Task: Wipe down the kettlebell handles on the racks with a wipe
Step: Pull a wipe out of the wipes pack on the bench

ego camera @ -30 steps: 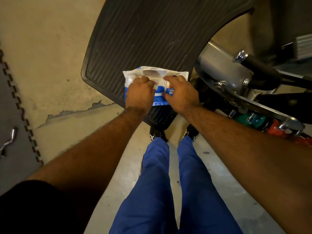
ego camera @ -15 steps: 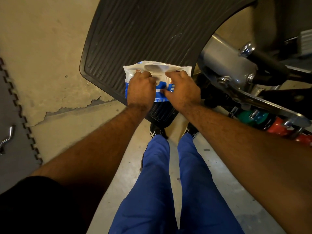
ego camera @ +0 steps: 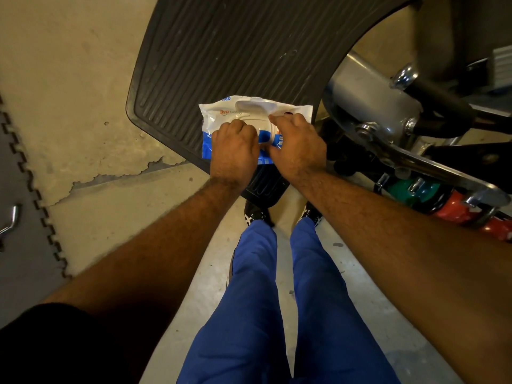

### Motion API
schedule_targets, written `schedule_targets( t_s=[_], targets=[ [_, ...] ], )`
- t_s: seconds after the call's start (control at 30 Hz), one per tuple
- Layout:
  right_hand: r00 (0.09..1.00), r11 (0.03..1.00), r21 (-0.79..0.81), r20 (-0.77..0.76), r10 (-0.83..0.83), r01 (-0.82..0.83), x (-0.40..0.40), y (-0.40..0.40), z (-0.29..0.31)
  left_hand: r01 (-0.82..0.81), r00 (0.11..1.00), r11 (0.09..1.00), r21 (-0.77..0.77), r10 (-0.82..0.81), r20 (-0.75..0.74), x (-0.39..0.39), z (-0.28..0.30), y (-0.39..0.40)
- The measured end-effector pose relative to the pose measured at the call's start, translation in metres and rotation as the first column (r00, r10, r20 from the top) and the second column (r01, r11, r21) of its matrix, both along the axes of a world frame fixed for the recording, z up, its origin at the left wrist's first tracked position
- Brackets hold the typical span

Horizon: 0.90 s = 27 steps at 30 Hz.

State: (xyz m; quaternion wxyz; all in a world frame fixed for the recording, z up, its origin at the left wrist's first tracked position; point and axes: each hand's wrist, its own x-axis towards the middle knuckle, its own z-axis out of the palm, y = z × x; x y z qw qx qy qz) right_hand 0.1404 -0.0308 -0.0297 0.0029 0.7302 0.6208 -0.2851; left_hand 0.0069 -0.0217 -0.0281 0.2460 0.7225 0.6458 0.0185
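Wipe pack [ego camera: 250,117], white over blue, held in front of the body above a ribbed black rubber mat [ego camera: 235,51]. Print reads upside down: blue "98%" at the top edge, an orange logo below it, too small to read. The oval flip lid on its face stands raised. Left hand [ego camera: 234,151] grips the pack's lower left, fingers curled over it. Right hand [ego camera: 297,146] pinches at the lid opening, fingertips bent in. Right of the hands, a chrome rack [ego camera: 388,145] holds green [ego camera: 410,189] and red kettlebells [ego camera: 454,206]. Floor: beige concrete [ego camera: 69,79], flaking paint, grey interlocking tiles [ego camera: 16,189] at left. Blue trousers, black shoes below.
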Motion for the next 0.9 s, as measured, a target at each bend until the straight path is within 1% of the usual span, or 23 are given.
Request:
schedule_targets(
  t_s=[0.17, 0.33, 0.4, 0.53, 0.6, 0.67, 0.7, 0.77, 0.83, 0.9],
  targets=[
    [0.998, 0.999, -0.005, 0.051, 0.037, -0.037, -0.004, -0.005, -0.002, -0.067, 0.996, 0.998, 0.0, 0.067, -0.063, -0.001, -0.001, 0.005],
    [0.997, 0.999, 0.003, 0.065, 0.047, -0.048, -0.003, -0.004, -0.004, -0.106, 0.993, 0.994, -0.012, 0.106, 0.06, 0.004, 0.001, 0.007],
    [0.997, 0.999, -0.003, 0.059, 0.044, -0.044, -0.003, -0.003, -0.003, -0.097, 0.992, 0.995, -0.017, 0.098, 0.077, 0.002, 0.001, 0.004],
    [0.996, 0.999, -0.019, 0.079, 0.037, -0.036, -0.005, -0.002, -0.004, -0.092, 0.993, 0.996, 0.002, 0.092, 0.071, -0.002, 0.002, 0.001],
    [0.997, 1.0, -0.006, 0.074, 0.025, -0.024, -0.005, -0.003, -0.006, -0.086, 0.995, 0.996, 0.015, 0.085, 0.046, -0.001, 0.003, 0.003],
    [0.997, 1.0, -0.009, 0.07, 0.026, -0.025, -0.006, -0.003, -0.007, -0.071, 0.997, 0.997, 0.002, 0.071, 0.003, 0.002, 0.003, 0.006],
    [0.997, 1.0, -0.014, 0.067, 0.024, -0.023, -0.007, -0.003, -0.008, -0.084, 0.996, 0.996, -0.013, 0.084, 0.005, 0.004, 0.003, 0.009],
    [0.998, 1.0, -0.007, 0.055, 0.008, -0.008, -0.008, -0.002, -0.008, -0.123, 0.99, 0.991, -0.052, 0.126, 0.058, 0.006, 0.005, 0.012],
    [0.999, 1.0, -0.006, 0.052, -0.001, 0.002, -0.008, -0.001, -0.008, -0.134, 0.979, 0.988, -0.08, 0.144, 0.142, 0.003, 0.007, 0.011],
    [0.998, 1.0, -0.016, 0.064, 0.006, -0.005, -0.007, -0.001, -0.008, -0.134, 0.969, 0.986, -0.1, 0.151, 0.194, -0.002, 0.008, 0.008]
  ],
)
